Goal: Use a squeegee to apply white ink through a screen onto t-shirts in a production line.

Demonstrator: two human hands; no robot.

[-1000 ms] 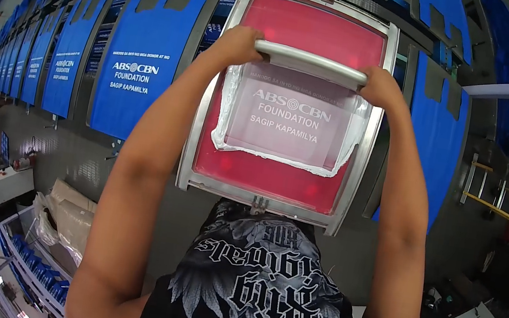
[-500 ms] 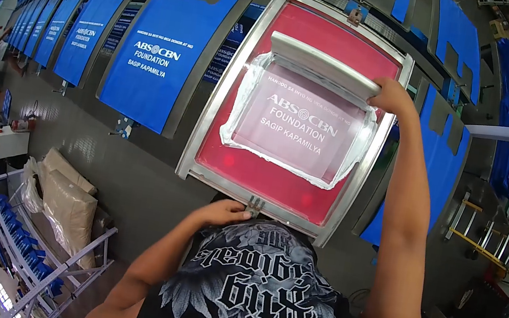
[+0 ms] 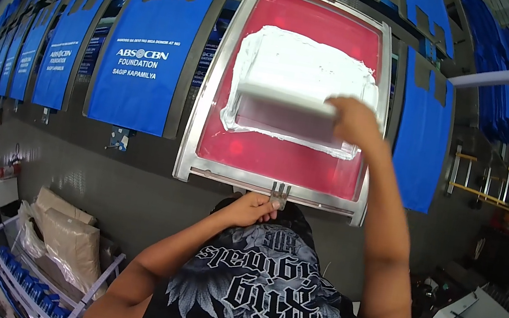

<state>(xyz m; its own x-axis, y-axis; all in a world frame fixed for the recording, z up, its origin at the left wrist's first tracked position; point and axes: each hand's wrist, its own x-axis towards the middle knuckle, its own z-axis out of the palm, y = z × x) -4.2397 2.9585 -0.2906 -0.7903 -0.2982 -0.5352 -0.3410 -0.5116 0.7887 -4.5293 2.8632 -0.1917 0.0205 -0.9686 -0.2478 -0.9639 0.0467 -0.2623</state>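
A screen-printing frame (image 3: pixel 189 142) with a red mesh (image 3: pixel 317 17) lies flat in front of me. My right hand (image 3: pixel 355 123) grips the right end of a long pale squeegee (image 3: pixel 287 99), which rests across the mesh and is slightly blurred. Thick white ink (image 3: pixel 306 64) covers the area beyond the squeegee and rims the print area on the near side. My left hand (image 3: pixel 254 211) pinches the metal clamp (image 3: pixel 279 193) at the frame's near edge. What lies beneath the mesh is hidden by ink and squeegee.
Blue bags with white print (image 3: pixel 142 68) lie on boards to the left. A plain blue bag (image 3: pixel 418 145) lies right of the frame. Plastic-wrapped packs (image 3: pixel 66 236) sit at lower left, beside a metal rack (image 3: pixel 41 285). A yellow-railed ladder (image 3: pixel 501 198) is at right.
My right hand has drawn the squeegee toward me from the mesh's far part. White ink now covers the area behind it. My left hand stays at the clamp; the whole view has shifted.
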